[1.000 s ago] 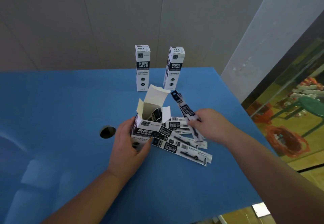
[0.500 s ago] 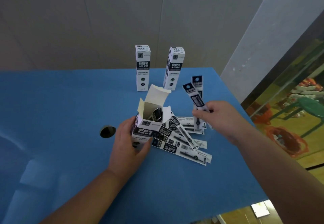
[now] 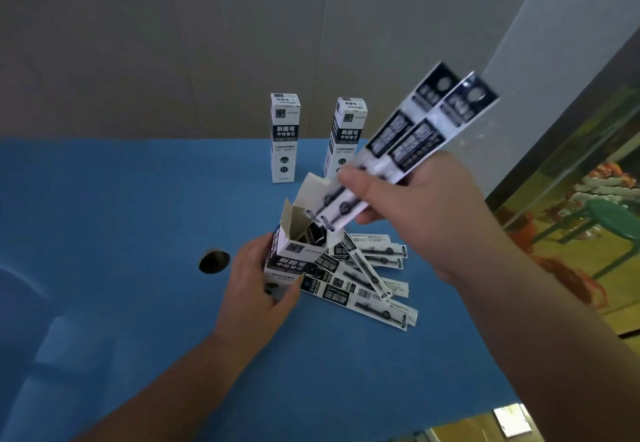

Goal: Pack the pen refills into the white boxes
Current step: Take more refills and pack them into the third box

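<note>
the right hand (image 3: 412, 196) is closed around two packaged pen refills (image 3: 398, 151), thumb on top, holding them tilted with their lower ends just above the mouth of the open white box (image 3: 294, 251). the left hand (image 3: 256, 289) wraps the lower part of that box, keeping it upright on the blue table (image 3: 104, 234). a loose pile of refills (image 3: 367, 279) lies just right of the box, touching it. two closed white boxes (image 3: 284, 137) stand upright farther back. a dark round hole (image 3: 214, 261) sits in the table left of the left hand.
</note>
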